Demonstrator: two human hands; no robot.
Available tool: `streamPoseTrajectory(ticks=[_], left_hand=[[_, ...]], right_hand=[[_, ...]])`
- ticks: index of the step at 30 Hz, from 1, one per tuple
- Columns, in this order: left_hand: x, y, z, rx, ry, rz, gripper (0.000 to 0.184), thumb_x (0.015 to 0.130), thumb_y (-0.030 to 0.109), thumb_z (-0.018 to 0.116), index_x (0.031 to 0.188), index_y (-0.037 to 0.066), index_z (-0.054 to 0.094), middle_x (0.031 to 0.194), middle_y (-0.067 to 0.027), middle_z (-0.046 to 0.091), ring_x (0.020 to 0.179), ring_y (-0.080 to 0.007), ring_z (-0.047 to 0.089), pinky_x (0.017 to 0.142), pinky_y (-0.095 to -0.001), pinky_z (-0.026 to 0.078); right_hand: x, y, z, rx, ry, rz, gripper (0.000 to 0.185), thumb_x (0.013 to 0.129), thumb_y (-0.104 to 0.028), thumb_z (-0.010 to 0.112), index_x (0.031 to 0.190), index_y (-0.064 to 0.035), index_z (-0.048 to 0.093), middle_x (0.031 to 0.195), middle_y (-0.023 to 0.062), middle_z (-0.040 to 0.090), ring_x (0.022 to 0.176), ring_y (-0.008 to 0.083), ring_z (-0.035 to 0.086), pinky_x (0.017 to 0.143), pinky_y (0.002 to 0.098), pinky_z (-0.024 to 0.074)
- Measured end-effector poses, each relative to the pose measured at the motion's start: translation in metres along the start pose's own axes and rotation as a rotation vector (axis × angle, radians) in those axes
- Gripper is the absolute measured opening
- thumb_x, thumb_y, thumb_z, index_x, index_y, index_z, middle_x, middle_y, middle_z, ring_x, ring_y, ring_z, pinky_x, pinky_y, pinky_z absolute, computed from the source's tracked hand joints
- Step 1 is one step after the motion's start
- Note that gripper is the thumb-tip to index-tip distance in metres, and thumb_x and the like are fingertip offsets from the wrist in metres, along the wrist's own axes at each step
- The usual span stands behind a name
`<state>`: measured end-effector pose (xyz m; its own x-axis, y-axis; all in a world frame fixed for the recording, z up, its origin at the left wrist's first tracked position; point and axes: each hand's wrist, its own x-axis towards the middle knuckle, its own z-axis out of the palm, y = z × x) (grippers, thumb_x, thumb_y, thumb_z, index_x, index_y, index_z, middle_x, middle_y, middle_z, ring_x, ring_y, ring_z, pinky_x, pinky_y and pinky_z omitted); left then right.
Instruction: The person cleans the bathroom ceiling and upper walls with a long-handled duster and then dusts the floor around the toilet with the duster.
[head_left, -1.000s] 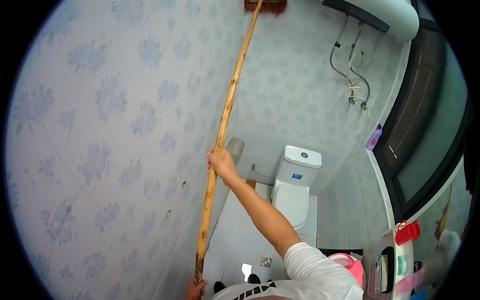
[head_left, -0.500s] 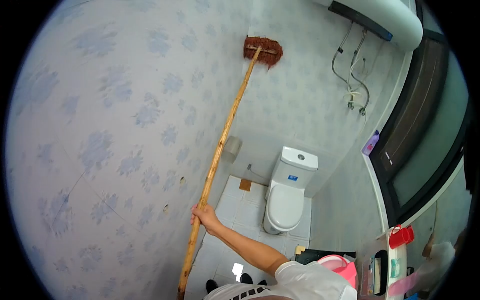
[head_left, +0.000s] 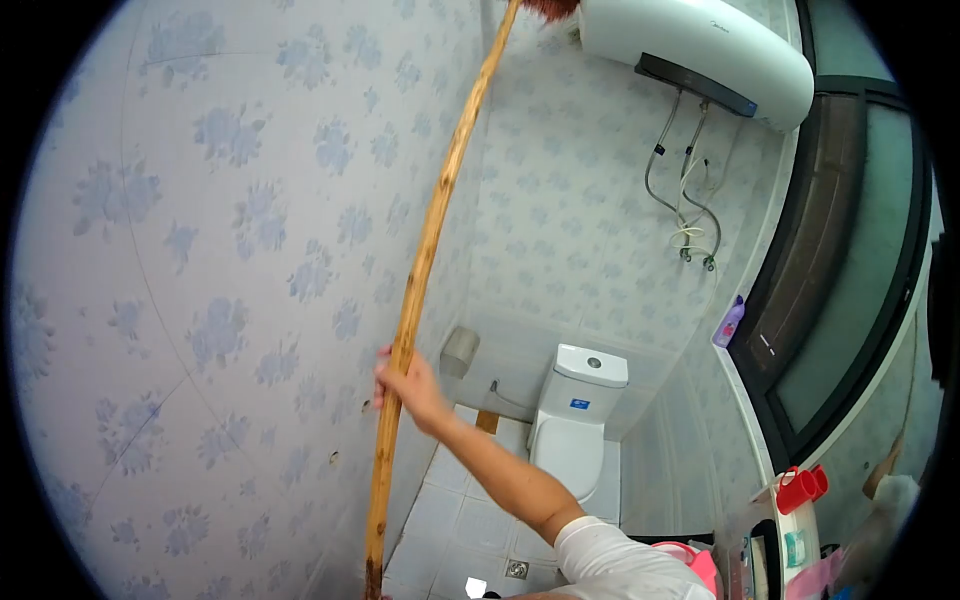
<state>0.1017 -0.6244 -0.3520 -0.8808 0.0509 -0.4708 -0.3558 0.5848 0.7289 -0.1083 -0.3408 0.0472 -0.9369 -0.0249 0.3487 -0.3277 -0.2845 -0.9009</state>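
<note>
A long wooden pole [head_left: 430, 230] runs from the bottom edge up to the top of the view. At its upper end, a reddish-brown bristly head [head_left: 552, 8] is partly cut off by the top edge, just left of the water heater. Around the pole's middle, beside the flowered wall [head_left: 220, 340], my right hand [head_left: 408, 388] is closed. At the bottom edge, next to the pole's dark lower end, only a sliver of skin shows; the fingers of my left hand cannot be made out.
A white water heater [head_left: 700, 55] with hoses hangs upper right. Below are a toilet [head_left: 572, 430] and a paper holder [head_left: 459, 351]. A dark-framed window [head_left: 850, 260], a purple bottle [head_left: 730, 322], red cups [head_left: 800, 490] and a pink basin [head_left: 700, 565] are at right.
The pole and its bristly head have gone up the wall since half a second ago, my right hand rising with them. The view has tilted upward, showing more of the water heater.
</note>
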Motion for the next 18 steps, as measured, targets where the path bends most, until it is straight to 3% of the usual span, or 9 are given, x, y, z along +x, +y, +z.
streamPoseTrajectory(ticks=[1, 3, 5, 7, 11, 13, 15, 16, 18], left_hand=[[0.024, 0.007, 0.017, -0.001, -0.001, 0.002, 0.042, 0.08, 0.036, 0.067, 0.095, -0.003, 0.064, 0.078, -0.0154, 0.065, 0.071, -0.0231, 0.059, 0.067, -0.0404, 0.047], [0.054, 0.021, 0.051, -0.196, 0.492, 0.489, 0.036, 0.083, 0.038, 0.063, 0.075, 0.003, 0.061, 0.057, -0.0057, 0.058, 0.05, -0.0284, 0.056, 0.047, -0.0426, 0.043], [-0.011, 0.17, -0.012, -0.299, -0.013, 0.33, 0.019, 0.08, 0.013, 0.064, 0.068, 0.005, 0.051, 0.049, -0.0001, 0.047, 0.041, -0.0109, 0.045, 0.041, -0.0295, 0.039], [-0.011, 0.231, -0.014, -0.391, -0.023, 0.385, 0.029, 0.078, 0.014, 0.067, 0.058, 0.003, 0.049, 0.049, -0.0006, 0.047, 0.043, -0.0087, 0.043, 0.041, -0.0313, 0.035], [-0.025, 0.353, -0.039, -0.486, -0.167, 0.478, 0.028, 0.082, 0.015, 0.064, 0.062, 0.005, 0.048, 0.049, 0.0005, 0.047, 0.04, -0.0084, 0.043, 0.038, -0.0279, 0.034], [-0.024, 0.397, -0.042, -0.561, -0.245, 0.582, 0.027, 0.086, 0.02, 0.063, 0.067, 0.006, 0.049, 0.05, 0.0004, 0.047, 0.04, -0.0086, 0.043, 0.037, -0.0274, 0.035], [-0.017, 0.43, -0.044, -0.564, -0.33, 0.62, 0.035, 0.091, 0.035, 0.059, 0.074, 0.006, 0.048, 0.051, 0.0001, 0.046, 0.04, -0.0087, 0.043, 0.037, -0.0263, 0.036], [-0.014, 0.436, -0.039, -0.564, -0.332, 0.617, 0.035, 0.091, 0.035, 0.059, 0.074, 0.006, 0.048, 0.051, 0.0001, 0.046, 0.04, -0.0087, 0.043, 0.037, -0.0263, 0.036], [-0.007, 0.443, -0.027, -0.755, -0.426, 0.472, 0.046, 0.092, 0.05, 0.052, 0.077, 0.007, 0.047, 0.052, -0.0002, 0.046, 0.041, -0.009, 0.043, 0.037, -0.0253, 0.036]], right_hand=[[0.012, -0.014, -0.005, -0.051, -0.013, -0.051, 0.036, 0.089, -0.015, 0.057, 0.116, 0.0, 0.038, 0.07, 0.0063, 0.053, 0.058, 0.0169, 0.057, 0.058, 0.0309, 0.0491], [0.039, -0.049, -0.012, -0.126, -0.009, -0.145, 0.038, 0.091, -0.017, 0.055, 0.119, 0.0003, 0.037, 0.071, 0.0077, 0.055, 0.059, 0.0172, 0.058, 0.058, 0.031, 0.0491], [0.062, -0.083, -0.02, -0.141, 0.016, -0.22, 0.04, 0.092, -0.021, 0.054, 0.121, 0.0003, 0.036, 0.075, 0.0096, 0.057, 0.061, 0.0174, 0.059, 0.058, 0.0312, 0.0495], [0.082, -0.104, -0.031, -0.133, 0.027, -0.252, 0.042, 0.093, -0.024, 0.053, 0.122, 0.0002, 0.035, 0.078, 0.0106, 0.059, 0.062, 0.0175, 0.06, 0.058, 0.0313, 0.0498], [0.089, -0.118, -0.047, -0.143, 0.152, -0.223, 0.044, 0.096, -0.031, 0.047, 0.126, -0.0012, 0.034, 0.093, 0.0128, 0.062, 0.073, 0.0184, 0.064, 0.059, 0.0312, 0.0512], [0.08, -0.114, -0.054, -0.142, 0.197, -0.194, 0.044, 0.098, -0.033, 0.044, 0.128, -0.0017, 0.034, 0.099, 0.0132, 0.062, 0.077, 0.0186, 0.065, 0.06, 0.0311, 0.0517], [0.062, -0.101, -0.062, -0.096, 0.231, -0.113, 0.047, 0.1, -0.038, 0.035, 0.13, -0.0025, 0.034, 0.104, 0.0142, 0.063, 0.081, 0.0195, 0.065, 0.064, 0.0313, 0.0519], [0.052, -0.091, -0.069, -0.096, 0.233, -0.11, 0.047, 0.1, -0.038, 0.035, 0.13, -0.0025, 0.034, 0.104, 0.0142, 0.063, 0.081, 0.0195, 0.065, 0.064, 0.0313, 0.0519], [0.028, -0.063, -0.087, 0.0, 0.131, -0.081, 0.055, 0.099, -0.047, 0.029, 0.132, -0.0026, 0.034, 0.109, 0.0143, 0.062, 0.088, 0.0214, 0.063, 0.072, 0.0344, 0.0511]])
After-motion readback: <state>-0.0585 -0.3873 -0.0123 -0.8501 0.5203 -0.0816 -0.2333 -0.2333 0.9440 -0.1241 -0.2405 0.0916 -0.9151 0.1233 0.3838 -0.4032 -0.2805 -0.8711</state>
